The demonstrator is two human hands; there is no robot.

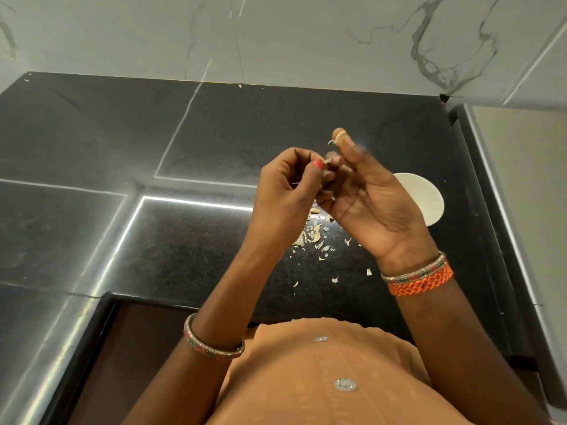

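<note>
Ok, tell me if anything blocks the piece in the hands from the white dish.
Nothing visible. The left hand and right hand hold the piece over the counter; the white dish shows past the right hand.

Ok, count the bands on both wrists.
3. One beaded bangle on the left wrist; a matching bangle and an orange braided band side by side on the right wrist. Parts of each wrist face away, so another could be hidden.

Both forearms rise from 6 o'clock, with the left hand (285,185) at 9 o'clock of the right hand (377,207). The left's fingers are curled, its thumb tip against the right's bent fingers. The right shows its palm, its thumb pointing to 11 o'clock and pinching a small pale piece (337,135).
</note>
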